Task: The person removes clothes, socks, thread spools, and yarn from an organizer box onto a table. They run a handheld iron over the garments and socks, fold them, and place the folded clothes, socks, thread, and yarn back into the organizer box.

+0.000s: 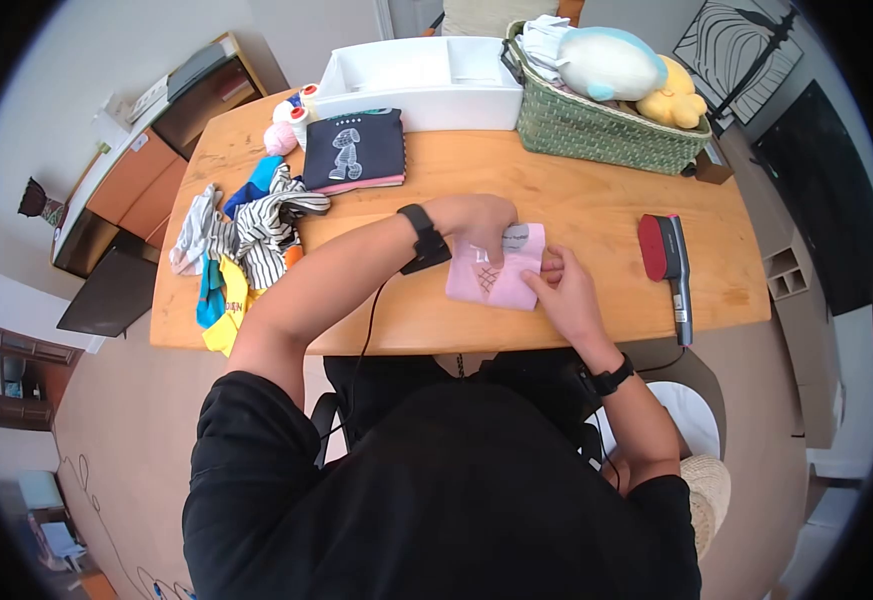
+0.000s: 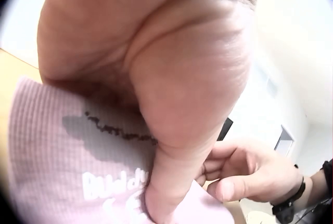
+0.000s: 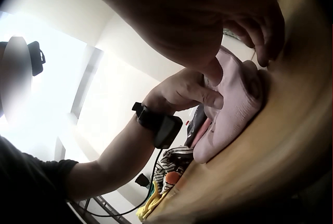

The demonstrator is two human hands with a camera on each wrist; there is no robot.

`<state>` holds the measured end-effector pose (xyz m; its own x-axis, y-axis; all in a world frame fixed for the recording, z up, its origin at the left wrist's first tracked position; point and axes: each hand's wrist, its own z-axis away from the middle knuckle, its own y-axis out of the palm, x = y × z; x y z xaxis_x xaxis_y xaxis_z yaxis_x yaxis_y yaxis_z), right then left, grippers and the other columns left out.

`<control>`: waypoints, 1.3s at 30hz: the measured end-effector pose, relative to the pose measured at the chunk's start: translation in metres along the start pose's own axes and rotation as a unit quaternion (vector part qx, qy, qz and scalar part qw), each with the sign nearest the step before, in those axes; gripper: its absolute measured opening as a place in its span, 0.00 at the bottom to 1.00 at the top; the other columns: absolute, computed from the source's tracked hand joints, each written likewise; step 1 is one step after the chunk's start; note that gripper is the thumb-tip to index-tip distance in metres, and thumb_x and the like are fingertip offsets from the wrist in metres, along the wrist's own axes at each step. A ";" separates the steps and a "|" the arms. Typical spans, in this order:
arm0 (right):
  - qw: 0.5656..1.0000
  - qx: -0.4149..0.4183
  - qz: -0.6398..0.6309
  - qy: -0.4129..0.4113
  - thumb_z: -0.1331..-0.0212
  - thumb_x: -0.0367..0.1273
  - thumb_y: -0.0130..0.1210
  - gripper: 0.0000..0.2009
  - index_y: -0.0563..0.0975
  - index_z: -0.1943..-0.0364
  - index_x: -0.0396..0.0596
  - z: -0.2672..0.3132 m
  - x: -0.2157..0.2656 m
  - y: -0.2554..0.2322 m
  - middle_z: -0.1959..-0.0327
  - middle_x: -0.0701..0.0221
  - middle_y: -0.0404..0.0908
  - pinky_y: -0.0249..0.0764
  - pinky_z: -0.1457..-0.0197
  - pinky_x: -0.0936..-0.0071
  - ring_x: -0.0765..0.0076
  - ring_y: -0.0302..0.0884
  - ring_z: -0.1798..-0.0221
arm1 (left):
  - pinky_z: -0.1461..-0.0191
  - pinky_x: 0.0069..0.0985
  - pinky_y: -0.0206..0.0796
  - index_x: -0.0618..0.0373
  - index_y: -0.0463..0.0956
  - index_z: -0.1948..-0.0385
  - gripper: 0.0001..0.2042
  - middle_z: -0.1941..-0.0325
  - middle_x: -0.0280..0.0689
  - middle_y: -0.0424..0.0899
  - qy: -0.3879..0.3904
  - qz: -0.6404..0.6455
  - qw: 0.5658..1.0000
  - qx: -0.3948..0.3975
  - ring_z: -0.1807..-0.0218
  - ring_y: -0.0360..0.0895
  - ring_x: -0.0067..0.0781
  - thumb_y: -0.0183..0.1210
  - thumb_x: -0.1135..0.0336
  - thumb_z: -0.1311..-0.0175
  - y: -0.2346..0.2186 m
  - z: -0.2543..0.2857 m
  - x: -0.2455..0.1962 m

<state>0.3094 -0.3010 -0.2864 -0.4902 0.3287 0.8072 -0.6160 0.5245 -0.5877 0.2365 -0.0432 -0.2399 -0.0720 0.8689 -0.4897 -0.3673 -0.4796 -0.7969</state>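
A folded pink ribbed garment (image 1: 464, 285) with a printed design and lettering lies near the table's front edge. My left hand (image 1: 476, 222) reaches over its far side, thumb pointing down onto the print. In the left wrist view the left thumb (image 2: 174, 182) presses into the pink fabric (image 2: 36, 156), while the other fingers are hidden behind the palm. My right hand (image 1: 568, 295) is at the garment's right edge, thumb on the cloth. The right wrist view shows the right fingers (image 3: 273, 42) spread apart from the thumb, tips close to the tabletop beside the rolled edge (image 3: 252, 83).
A red-and-grey brush-like appliance (image 1: 671, 265) lies right. Crumpled clothes (image 1: 266, 225) pile up left, beside a folded dark shirt (image 1: 356, 150) and thread spools (image 1: 299, 120). Behind stand a white bin (image 1: 421, 110) and a green basket (image 1: 606, 140) of plush toys. A black cable hangs from my left wrist.
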 end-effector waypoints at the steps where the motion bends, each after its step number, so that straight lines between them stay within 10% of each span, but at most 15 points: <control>1: 1.000 -0.003 -0.011 0.007 0.31 0.41 0.79 0.37 0.76 0.27 0.29 0.000 0.000 0.002 0.48 0.52 0.92 0.89 0.45 0.60 0.56 0.93 0.51 | 0.44 0.44 0.85 0.59 0.94 0.50 0.25 0.52 0.50 0.98 -0.004 0.000 1.000 0.000 0.51 0.95 0.51 0.86 0.56 0.48 0.003 0.008 0.004; 6: 0.995 0.061 -0.078 0.004 0.30 0.40 0.79 0.33 0.80 0.31 0.30 -0.006 0.013 0.011 0.48 0.53 0.94 0.89 0.44 0.61 0.58 0.95 0.51 | 0.42 0.43 0.82 0.64 0.89 0.46 0.27 0.51 0.51 0.96 -0.024 0.157 0.986 -0.058 0.49 0.93 0.53 0.84 0.58 0.43 0.014 0.056 0.009; 12: 0.995 0.094 -0.019 -0.014 0.31 0.36 0.78 0.21 0.87 0.43 0.34 -0.019 0.014 0.018 0.53 0.51 0.96 0.88 0.46 0.60 0.55 0.96 0.52 | 0.39 0.45 0.81 0.65 0.87 0.43 0.30 0.46 0.54 0.91 0.035 0.052 0.983 -0.174 0.42 0.89 0.58 0.86 0.59 0.46 0.027 0.044 0.019; 19: 0.998 0.047 -0.048 -0.001 0.30 0.33 0.75 0.16 0.84 0.50 0.34 -0.002 -0.004 0.014 0.60 0.50 0.92 0.86 0.46 0.58 0.50 0.94 0.54 | 0.35 0.46 0.81 0.64 0.87 0.42 0.31 0.46 0.54 0.90 0.048 0.023 0.989 -0.135 0.41 0.88 0.61 0.87 0.63 0.49 0.018 0.016 -0.001; 29: 0.972 0.109 -0.169 -0.124 0.30 0.25 0.68 0.11 0.79 0.49 0.38 -0.010 0.010 -0.005 0.55 0.61 0.89 0.83 0.41 0.65 0.69 0.88 0.49 | 0.36 0.32 0.83 0.61 0.88 0.38 0.28 0.43 0.37 0.95 0.090 0.325 0.941 -0.018 0.42 0.90 0.29 0.87 0.65 0.39 0.015 0.038 0.012; 39: 0.914 0.139 -0.379 0.040 0.21 0.28 0.69 0.13 0.83 0.40 0.37 -0.081 0.083 0.045 0.45 0.66 0.92 0.88 0.40 0.71 0.72 0.91 0.44 | 0.48 0.25 0.83 0.66 0.90 0.43 0.20 0.49 0.36 0.96 -0.036 0.432 0.860 -0.269 0.52 0.91 0.21 0.81 0.59 0.27 0.009 0.158 0.052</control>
<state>0.2911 -0.1865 -0.2417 0.1817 0.0158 0.9832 -0.8982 0.4097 0.1594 0.0828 0.0171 -0.2161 -0.1666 0.1554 -0.9737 0.3323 -0.9209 -0.2038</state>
